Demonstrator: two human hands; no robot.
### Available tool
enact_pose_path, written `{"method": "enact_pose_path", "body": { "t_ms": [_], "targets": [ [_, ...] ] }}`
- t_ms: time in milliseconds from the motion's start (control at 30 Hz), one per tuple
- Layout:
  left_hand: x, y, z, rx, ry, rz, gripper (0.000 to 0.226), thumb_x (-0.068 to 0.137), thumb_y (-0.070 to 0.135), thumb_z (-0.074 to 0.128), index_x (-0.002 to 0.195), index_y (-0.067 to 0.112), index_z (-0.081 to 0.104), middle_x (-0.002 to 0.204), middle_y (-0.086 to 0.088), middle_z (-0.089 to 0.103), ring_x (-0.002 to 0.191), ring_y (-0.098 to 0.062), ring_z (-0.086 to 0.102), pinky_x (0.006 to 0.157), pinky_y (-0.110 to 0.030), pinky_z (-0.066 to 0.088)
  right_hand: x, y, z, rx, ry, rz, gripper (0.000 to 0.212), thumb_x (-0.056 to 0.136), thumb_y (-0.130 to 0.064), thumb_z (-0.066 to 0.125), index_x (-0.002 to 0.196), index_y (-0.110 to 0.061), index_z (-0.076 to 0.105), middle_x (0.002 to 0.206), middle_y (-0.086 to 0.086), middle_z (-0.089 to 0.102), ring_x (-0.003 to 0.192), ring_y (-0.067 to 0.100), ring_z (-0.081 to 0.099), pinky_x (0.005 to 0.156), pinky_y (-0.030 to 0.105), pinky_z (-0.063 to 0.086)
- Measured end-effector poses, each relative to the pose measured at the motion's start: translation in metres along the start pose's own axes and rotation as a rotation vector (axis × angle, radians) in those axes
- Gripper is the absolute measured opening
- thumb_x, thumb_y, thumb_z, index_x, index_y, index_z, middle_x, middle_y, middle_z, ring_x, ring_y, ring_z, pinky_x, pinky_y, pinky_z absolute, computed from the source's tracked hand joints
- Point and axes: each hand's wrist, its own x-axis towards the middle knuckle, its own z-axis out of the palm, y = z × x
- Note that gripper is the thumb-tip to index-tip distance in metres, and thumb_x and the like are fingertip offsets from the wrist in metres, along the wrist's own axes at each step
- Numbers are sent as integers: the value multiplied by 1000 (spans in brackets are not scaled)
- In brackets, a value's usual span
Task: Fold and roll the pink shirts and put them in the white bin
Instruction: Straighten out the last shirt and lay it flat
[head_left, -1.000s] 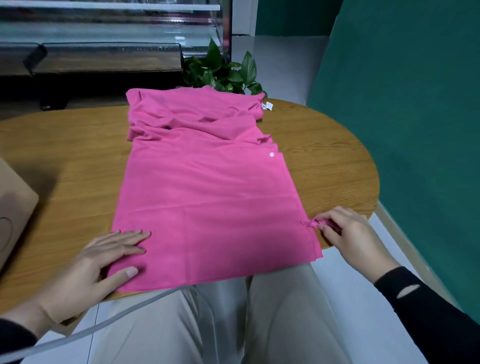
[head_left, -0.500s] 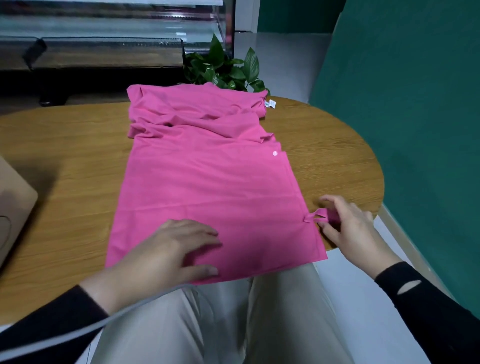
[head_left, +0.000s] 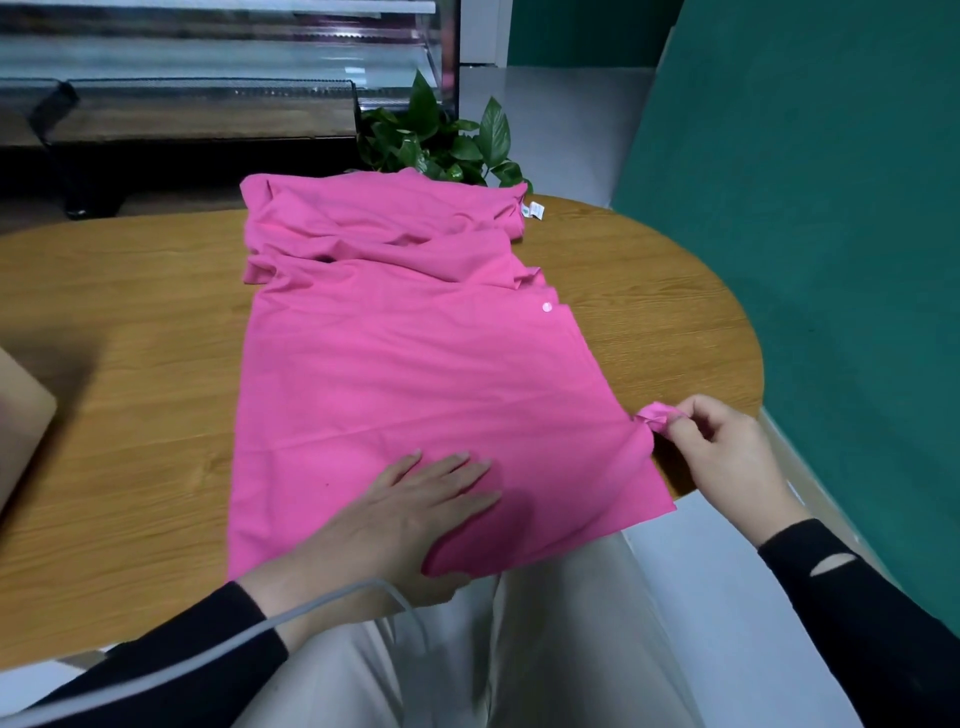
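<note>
Left hand (head_left: 415, 512) flat, fingers straight, pressing pink shirt (head_left: 415, 374) near 6 o'clock on bench (head_left: 130, 338). Right hand (head_left: 727, 452) at 4 o'clock, fingers pinching a bunched side edge. Risk: pulling skews the fold or drags hem off the edge. White bin unseen; cardboard box (head_left: 21, 415) cut off.

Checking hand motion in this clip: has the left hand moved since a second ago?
Yes. The left hand slid right along the pink shirt, from its left corner to mid-hem.
</note>
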Motion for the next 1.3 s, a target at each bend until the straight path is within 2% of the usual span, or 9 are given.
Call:
{"method": "enact_pose_path", "body": {
  "t_ms": [233,300,400,567,767,967,1133,1233,1300],
  "targets": [
    [-9,-4,3,-109,79,-39,68,91,68,35,153,42,27,164,19,7,150,5,-6,125,-40,1,-4,-11,3,238,-102,102,29,103,-21,51,75,-19,58,70,-1,51,68,16,42,63,33,28],
    [-9,-5,6,-115,95,-39,67,91,68,35,153,42,31,164,19,9,150,5,-5,125,-40,2,-6,-20,3,314,-174,124,20,102,-32,57,86,-20,58,70,3,56,64,16,46,58,29,32],
    [-9,-7,8,-151,132,-30,67,92,71,35,152,41,33,163,19,16,150,5,2,125,-39,6,-6,-29,7,430,-349,179,21,92,-13,71,100,-13,52,66,6,66,48,16,54,43,21,37],
    [-20,-33,-9,-142,346,-175,63,95,71,32,145,36,48,155,16,39,146,-1,29,121,-45,23,0,-18,8,306,-292,139,19,93,-6,69,90,-15,52,56,-1,44,47,16,34,46,27,27],
    [-48,-88,-9,13,265,-542,84,90,75,-3,155,33,30,163,7,24,151,-10,17,124,-43,15,2,-5,0,222,-257,169,17,92,-8,71,93,-11,54,59,-1,42,49,17,36,45,30,33],
    [-49,-93,-11,8,256,-646,80,90,74,2,158,35,19,166,7,14,153,-9,9,124,-45,8,4,-1,-3,131,-227,170,17,92,-8,71,93,-11,55,63,13,50,45,15,39,40,26,34],
    [-51,-101,-12,20,259,-642,81,89,75,11,156,33,25,165,9,16,153,-10,10,124,-47,8,-2,5,-5,-381,-164,-91,28,88,-22,74,87,-39,52,83,-1,68,74,24,62,67,42,51],
    [-58,-103,-11,-60,360,-545,71,88,72,29,145,33,47,159,11,31,150,-6,20,122,-45,13,-7,5,-4,-669,46,-380,18,81,-27,75,97,-30,66,125,-1,55,120,28,47,95,45,32],
    [-67,-103,-11,-97,437,-423,55,87,68,44,125,33,61,149,13,48,144,-5,36,118,-42,21,-4,16,-4,-674,9,-570,19,80,-14,78,93,-25,71,124,-1,57,119,27,47,95,42,30]
  ]
}}
